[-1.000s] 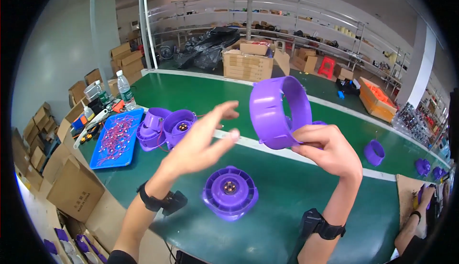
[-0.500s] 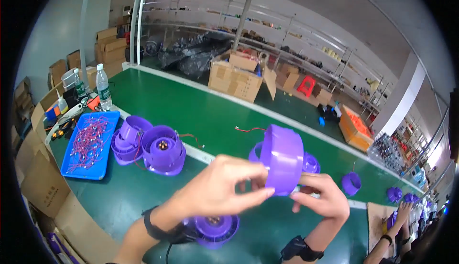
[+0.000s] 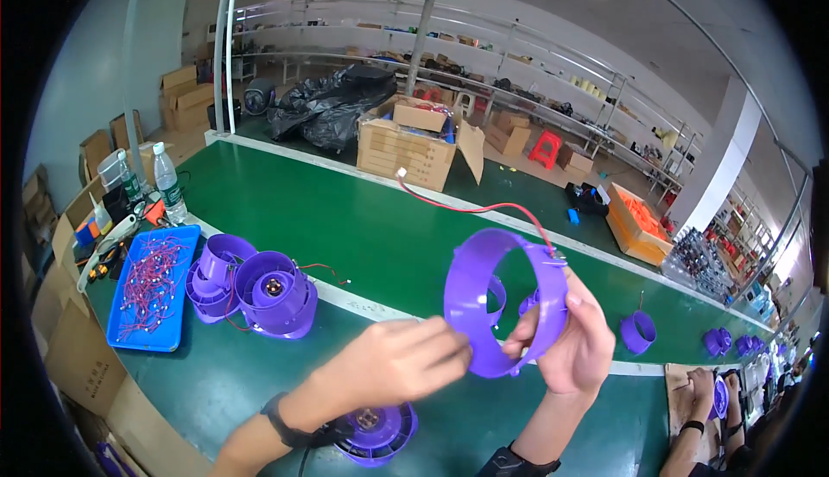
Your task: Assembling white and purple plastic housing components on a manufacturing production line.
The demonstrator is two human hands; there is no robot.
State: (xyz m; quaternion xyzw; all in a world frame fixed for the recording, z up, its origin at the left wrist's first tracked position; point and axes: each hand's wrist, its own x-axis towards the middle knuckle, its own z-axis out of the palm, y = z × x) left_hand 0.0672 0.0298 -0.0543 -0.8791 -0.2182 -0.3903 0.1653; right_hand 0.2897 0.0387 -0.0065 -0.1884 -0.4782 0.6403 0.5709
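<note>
In my right hand [image 3: 577,347] is a purple plastic ring [image 3: 490,352], tilted with its opening toward me. My thumb reaches inside the ring and the fingers lie behind its right wall. A red-and-black wire [image 3: 466,209] with a white connector rises from the ring's upper right edge and arcs left. My left hand [image 3: 401,363], fingers curled and slightly blurred, is at the ring's lower left edge; whether it grips anything is hidden. Below my left wrist a purple fan-like housing [image 3: 376,434] stands on the table, partly covered by the arm.
Two purple assemblies [image 3: 276,296] stand left, beside a blue tray [image 3: 177,326] of red wires. Bottles [image 3: 168,185] stand behind the tray. More purple rings [image 3: 638,332] sit on the green belt [image 3: 294,192]. At right, another person's hands [image 3: 704,391] work on a purple part. A cardboard box [image 3: 406,153] stands beyond.
The ring has turned so its opening faces me, and its wire now stands up. My left hand has moved off the ring's side to its lower left edge. My right thumb is now inside.
</note>
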